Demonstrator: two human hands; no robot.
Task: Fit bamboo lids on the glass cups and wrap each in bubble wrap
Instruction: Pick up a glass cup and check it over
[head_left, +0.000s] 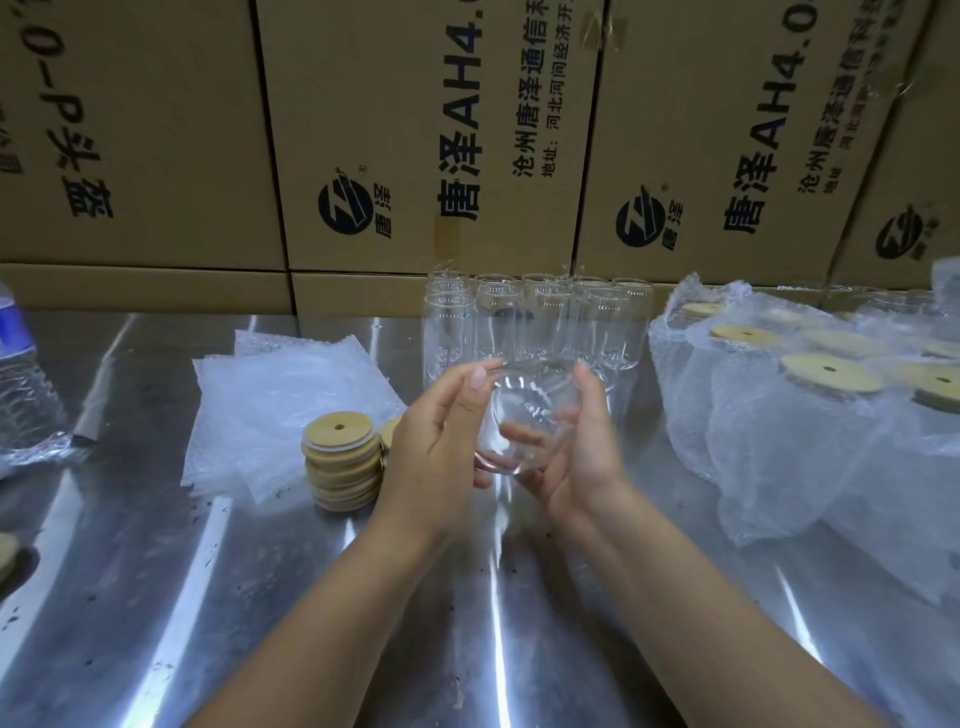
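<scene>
- What is the work surface like?
- A steel table, shiny, scuffed and flecked with dark specks. Brown cardboard boxes with black print stand like a wall along its back edge.
- And what is on it?
- Clear, tall, smooth-sided empty cups cluster at the middle of the back edge. Towards the left lie flat sheets of bubble wrap, cloudy and dimpled. On their near corner stands a stack of bamboo lids, pale round discs, the top one with a small hole in its centre. A crinkled plastic water bottle stands at the left edge.
- The right side?
- Wrapped cups, already lidded, bundled in bubble wrap.
- And the hands?
- Above the middle of the table, both hold one glass cup, tilted with its mouth away from the person. The left hand curls round one side with its thumb at the rim. The right hand cups the other side, its fingers showing through the glass.
</scene>
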